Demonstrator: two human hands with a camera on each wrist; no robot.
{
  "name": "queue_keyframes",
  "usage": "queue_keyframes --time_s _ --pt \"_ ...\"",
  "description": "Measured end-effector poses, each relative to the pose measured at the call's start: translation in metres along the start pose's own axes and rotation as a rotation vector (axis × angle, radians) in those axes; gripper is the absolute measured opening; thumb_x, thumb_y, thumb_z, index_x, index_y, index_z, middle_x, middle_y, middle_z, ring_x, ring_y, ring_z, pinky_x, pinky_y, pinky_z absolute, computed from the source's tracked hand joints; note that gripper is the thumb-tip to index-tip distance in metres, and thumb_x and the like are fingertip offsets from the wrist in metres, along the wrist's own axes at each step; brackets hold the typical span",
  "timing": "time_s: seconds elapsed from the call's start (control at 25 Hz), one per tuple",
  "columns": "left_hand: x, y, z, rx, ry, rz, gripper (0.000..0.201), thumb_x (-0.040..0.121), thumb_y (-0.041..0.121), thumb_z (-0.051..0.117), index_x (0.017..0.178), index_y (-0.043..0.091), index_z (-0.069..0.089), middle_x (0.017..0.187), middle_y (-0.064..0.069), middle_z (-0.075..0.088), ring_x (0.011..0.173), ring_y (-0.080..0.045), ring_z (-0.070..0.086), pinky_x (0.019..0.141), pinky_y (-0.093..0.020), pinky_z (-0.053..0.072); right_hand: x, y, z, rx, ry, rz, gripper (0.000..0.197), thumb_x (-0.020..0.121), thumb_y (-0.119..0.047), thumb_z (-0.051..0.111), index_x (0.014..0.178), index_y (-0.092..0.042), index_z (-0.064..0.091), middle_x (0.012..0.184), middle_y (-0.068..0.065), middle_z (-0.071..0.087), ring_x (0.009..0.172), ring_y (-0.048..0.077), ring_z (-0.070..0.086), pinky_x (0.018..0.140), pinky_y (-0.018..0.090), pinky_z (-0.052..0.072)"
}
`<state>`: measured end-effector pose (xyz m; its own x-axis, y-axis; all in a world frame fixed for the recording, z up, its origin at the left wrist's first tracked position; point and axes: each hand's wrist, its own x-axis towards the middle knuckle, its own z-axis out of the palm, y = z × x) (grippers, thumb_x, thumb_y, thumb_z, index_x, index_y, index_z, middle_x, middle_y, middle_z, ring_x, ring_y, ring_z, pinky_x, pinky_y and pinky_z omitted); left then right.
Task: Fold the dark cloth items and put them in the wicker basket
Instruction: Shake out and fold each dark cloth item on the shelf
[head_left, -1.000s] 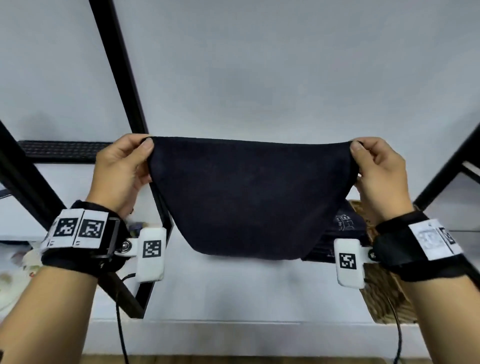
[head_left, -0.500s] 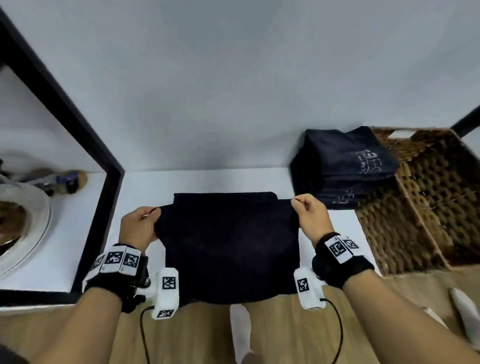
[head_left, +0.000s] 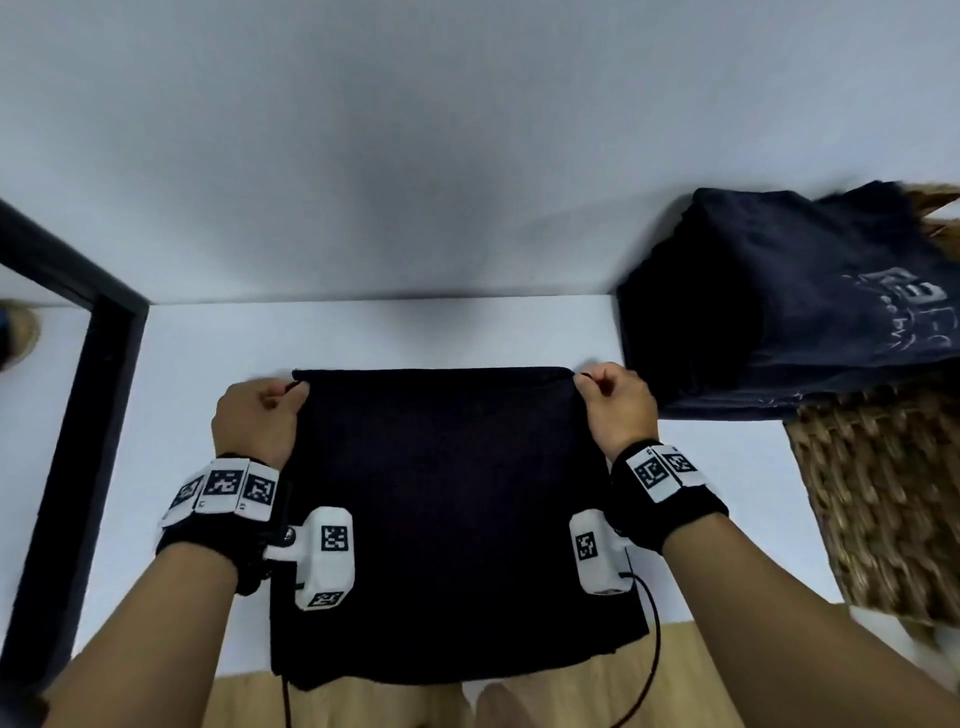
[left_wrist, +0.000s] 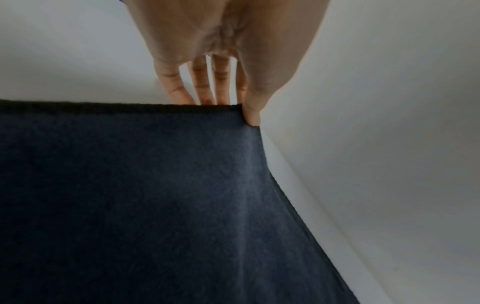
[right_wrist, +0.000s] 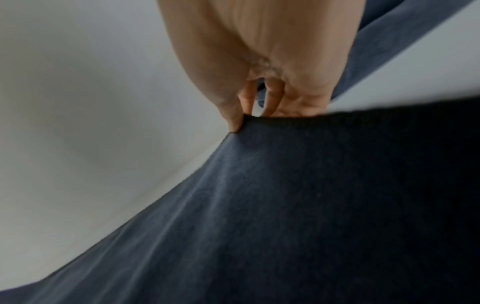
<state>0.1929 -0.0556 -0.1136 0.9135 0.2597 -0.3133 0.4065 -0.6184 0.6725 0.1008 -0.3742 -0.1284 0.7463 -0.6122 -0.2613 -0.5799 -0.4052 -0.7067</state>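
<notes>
A dark navy cloth (head_left: 447, 509) lies spread on the white tabletop (head_left: 208, 353), its near edge hanging over the front. My left hand (head_left: 260, 415) pinches its far left corner and my right hand (head_left: 613, 400) pinches its far right corner. In the left wrist view the thumb (left_wrist: 253, 111) presses on the cloth (left_wrist: 155, 195) corner with the fingers behind it. The right wrist view shows the same pinch, thumb (right_wrist: 233, 119) on the cloth (right_wrist: 285, 205). A wicker basket (head_left: 883, 493) stands at the right, with a stack of folded dark cloths (head_left: 779, 301) lying partly over its far rim.
A black metal frame post (head_left: 83, 441) runs along the table's left side. A white wall (head_left: 467, 156) rises right behind the table. Wooden floor (head_left: 363, 701) shows below the table's front edge.
The cloth was held up in the air a second ago. Both hands have brought it down and forward, and it now lies flat on the table with the corners still pinched.
</notes>
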Motion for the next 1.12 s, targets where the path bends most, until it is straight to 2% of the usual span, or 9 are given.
queue_keyframes --time_s 0.08,0.2,0.32,0.48,0.56,0.68,0.84,1.0,1.12 --pt "0.006 0.006 0.005 0.007 -0.046 0.033 0.012 0.088 0.023 0.064 0.082 0.013 0.069 0.084 -0.006 0.065 0.085 -0.026 0.059 0.084 -0.030 0.042 0.005 -0.006 0.007 -0.012 0.008 -0.026 0.007 0.088 -0.017 0.065 0.082 -0.015 0.069 0.089 0.002 0.059 0.080 0.014 0.053 0.074 0.013 0.032" --pt "0.014 0.002 0.007 -0.172 -0.162 -0.038 0.009 0.083 0.023 0.070 0.078 0.016 0.071 0.087 -0.004 0.071 0.089 -0.023 0.064 0.090 -0.034 0.049 0.011 -0.009 0.012 0.085 -0.107 0.047 0.017 0.086 -0.020 0.067 0.070 -0.024 0.064 0.082 -0.003 0.066 0.081 0.014 0.060 0.082 0.026 0.047" --pt "0.017 0.000 -0.001 -0.307 -0.235 -0.097 0.004 0.080 0.022 0.074 0.078 0.019 0.075 0.087 -0.005 0.074 0.085 -0.021 0.067 0.088 -0.035 0.052 0.009 -0.015 0.008 0.218 -0.187 0.108 0.017 0.086 -0.015 0.068 0.071 -0.023 0.066 0.077 -0.005 0.066 0.079 0.012 0.060 0.086 0.030 0.049" --pt "0.007 0.007 -0.016 -0.375 -0.173 -0.038 0.002 0.082 0.018 0.072 0.082 0.016 0.074 0.085 -0.006 0.072 0.074 -0.017 0.066 0.071 -0.020 0.055 0.005 -0.018 0.000 0.240 -0.230 0.069 0.015 0.085 -0.014 0.069 0.071 -0.019 0.067 0.075 -0.001 0.066 0.075 0.014 0.059 0.081 0.032 0.049" --pt "0.000 0.008 -0.028 -0.363 -0.156 0.026 0.007 0.084 0.018 0.071 0.088 0.013 0.074 0.089 -0.010 0.072 0.076 -0.020 0.066 0.071 -0.018 0.057 -0.001 -0.020 -0.006 0.219 -0.175 0.017 0.017 0.085 -0.014 0.069 0.070 -0.021 0.067 0.074 -0.002 0.066 0.073 0.012 0.059 0.080 0.030 0.049" --pt "-0.013 0.010 -0.054 -0.331 -0.119 0.096 0.005 0.083 0.021 0.071 0.083 0.018 0.075 0.085 -0.012 0.072 0.076 -0.029 0.063 0.080 -0.033 0.055 -0.022 -0.034 -0.026 0.222 -0.039 -0.112 0.019 0.086 -0.016 0.068 0.070 -0.026 0.066 0.075 -0.002 0.068 0.074 0.012 0.061 0.080 0.028 0.050" --pt "-0.046 0.026 -0.107 -0.381 0.007 0.230 0.017 0.086 0.013 0.067 0.075 0.026 0.070 0.057 0.015 0.066 0.052 -0.001 0.055 0.057 -0.011 0.048 -0.061 -0.067 -0.070 0.320 0.021 -0.231 0.015 0.086 -0.017 0.068 0.072 -0.023 0.067 0.071 0.004 0.064 0.067 0.014 0.055 0.070 0.034 0.049" --pt "-0.093 0.057 -0.180 -0.451 0.026 0.379 0.021 0.084 0.007 0.068 0.077 0.026 0.071 0.061 0.017 0.069 0.058 -0.001 0.058 0.060 -0.010 0.049 -0.115 -0.122 -0.141 0.310 0.049 -0.401 0.016 0.088 -0.012 0.065 0.075 -0.023 0.065 0.073 0.006 0.060 0.062 0.010 0.050 0.062 0.037 0.048" --pt "-0.131 0.087 -0.228 -0.461 0.019 0.505 0.024 0.081 0.003 0.070 0.078 0.026 0.074 0.063 0.016 0.070 0.059 0.002 0.060 0.058 -0.008 0.047 -0.145 -0.159 -0.194 0.286 0.099 -0.535 0.019 0.088 -0.014 0.065 0.076 -0.028 0.066 0.068 -0.015 0.066 0.062 0.001 0.055 0.071 0.032 0.049"
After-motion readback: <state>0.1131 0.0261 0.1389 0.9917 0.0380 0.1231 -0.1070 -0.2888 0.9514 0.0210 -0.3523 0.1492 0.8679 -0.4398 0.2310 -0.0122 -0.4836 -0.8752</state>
